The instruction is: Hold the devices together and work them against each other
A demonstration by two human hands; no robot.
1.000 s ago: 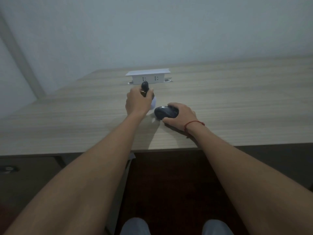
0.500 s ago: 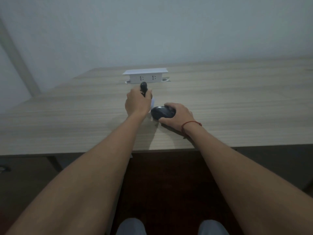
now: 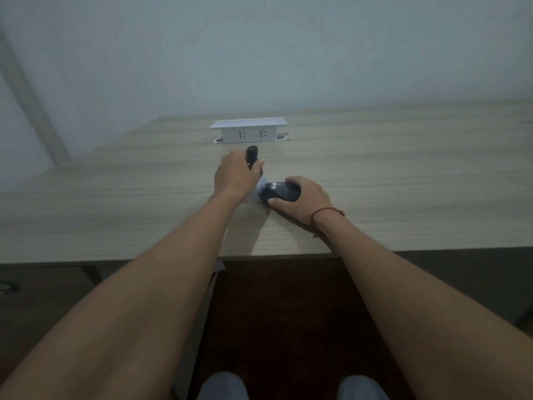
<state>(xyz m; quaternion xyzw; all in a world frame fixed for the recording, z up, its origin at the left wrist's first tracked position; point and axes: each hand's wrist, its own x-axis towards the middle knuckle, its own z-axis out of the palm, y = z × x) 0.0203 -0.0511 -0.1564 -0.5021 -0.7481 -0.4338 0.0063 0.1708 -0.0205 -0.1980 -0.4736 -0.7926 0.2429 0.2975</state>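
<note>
Head view: left hand (image 3: 235,176) hides dark tool's (image 3: 251,156) lower end.

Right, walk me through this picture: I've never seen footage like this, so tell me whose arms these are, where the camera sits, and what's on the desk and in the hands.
There is no machine here: these are a person's two bare arms, filmed by a wide-angle camera worn on the head, looking forward and down, so the knees show at the bottom. The surface is a wooden desk against a pale wall. At its back stands a white socket box with two outlets. The left hand grips a dark stick-like tool held upright; what kind of tool is too dim to tell. The right hand, with a red string on its wrist, holds a black computer mouse on the desk. Something pale lies between the hands, unclear.
</note>
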